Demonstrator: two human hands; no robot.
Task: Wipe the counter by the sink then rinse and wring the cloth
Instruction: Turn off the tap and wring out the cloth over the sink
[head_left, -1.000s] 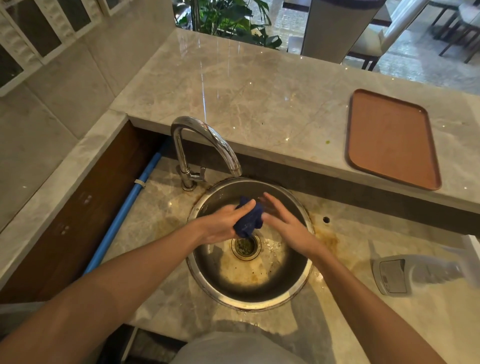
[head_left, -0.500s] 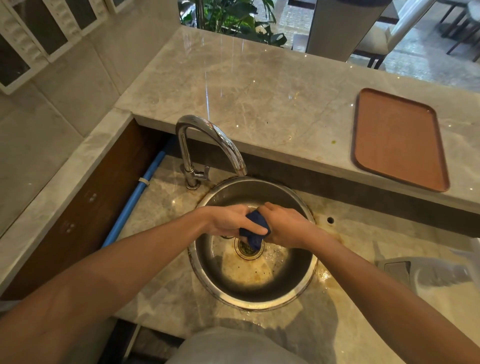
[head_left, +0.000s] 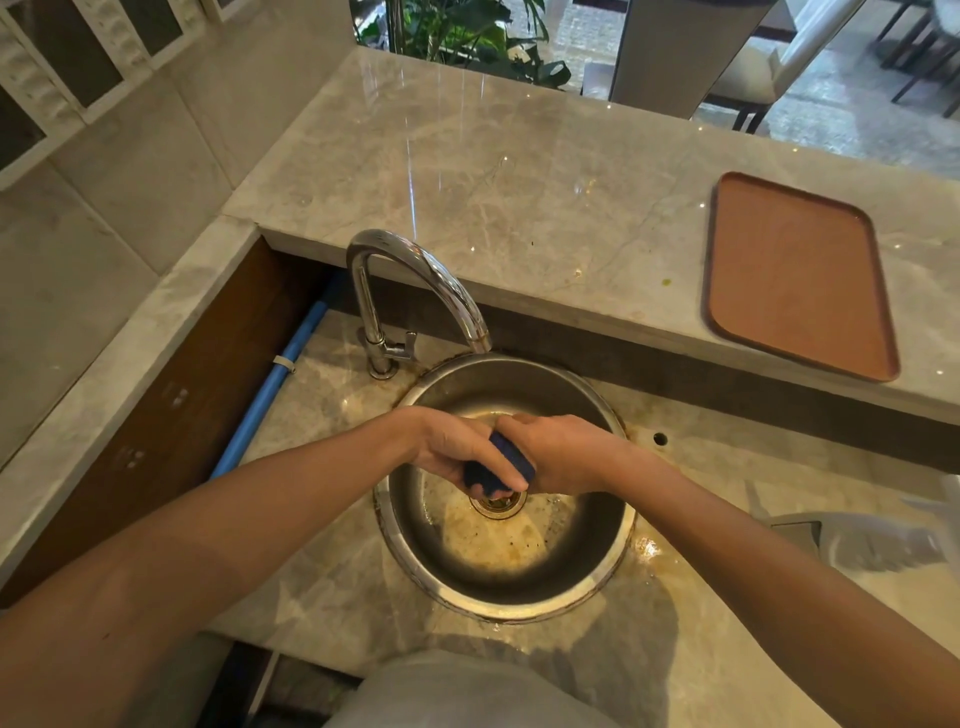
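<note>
A dark blue cloth (head_left: 496, 470) is bunched into a tight roll above the drain (head_left: 497, 501) of the round steel sink (head_left: 597, 582). My left hand (head_left: 452, 449) grips its left end and my right hand (head_left: 558, 454) grips its right end, both closed around it. Most of the cloth is hidden inside my fists. The chrome faucet (head_left: 415, 280) arches over the sink's far rim, and no water runs from it. The marble counter (head_left: 322, 587) around the sink looks wet and stained near the rim.
A brown tray (head_left: 800, 275) lies on the raised marble ledge (head_left: 519, 171) at the right. A white spray bottle (head_left: 857, 540) lies on the counter right of the sink. A blue pipe (head_left: 275, 384) runs along the left wall.
My right hand has closed fully onto the cloth, and both hands have squeezed it into a tighter roll, lower over the drain. The view has shifted slightly.
</note>
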